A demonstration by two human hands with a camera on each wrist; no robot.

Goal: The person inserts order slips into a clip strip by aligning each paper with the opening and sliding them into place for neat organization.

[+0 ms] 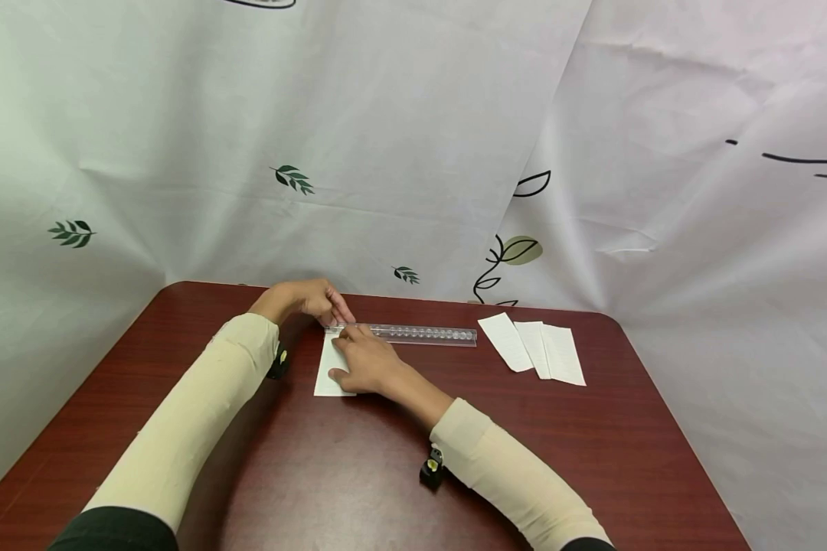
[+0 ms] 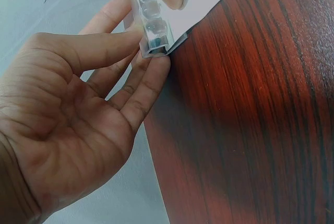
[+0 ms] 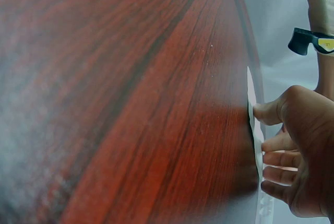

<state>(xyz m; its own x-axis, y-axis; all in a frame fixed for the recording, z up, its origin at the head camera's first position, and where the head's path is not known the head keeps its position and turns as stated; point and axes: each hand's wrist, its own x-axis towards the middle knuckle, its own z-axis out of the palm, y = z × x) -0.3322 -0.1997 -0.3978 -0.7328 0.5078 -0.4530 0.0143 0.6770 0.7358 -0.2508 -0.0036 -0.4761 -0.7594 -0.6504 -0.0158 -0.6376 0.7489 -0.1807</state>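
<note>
A clear plastic ruler point(image 1: 427, 334) with a row of round bubbles lies across a white sheet of paper point(image 1: 327, 375) near the table's far edge. My left hand point(image 1: 312, 300) pinches the ruler's left end; in the left wrist view the thumb of this hand point(image 2: 68, 93) is on one side and fingers are on the other. My right hand point(image 1: 368, 360) is spread over the paper, its fingertips at the ruler's near edge. From the right wrist, the thumb and fingers of that hand point(image 3: 302, 156) reach onto the paper point(image 3: 255, 130), seen nearly edge-on.
Three white paper strips point(image 1: 534, 348) lie partly overlapped to the right of the ruler, on the dark red wooden table point(image 1: 331, 467). A pale curtain point(image 1: 400, 153) with leaf prints hangs close behind the table's far edge.
</note>
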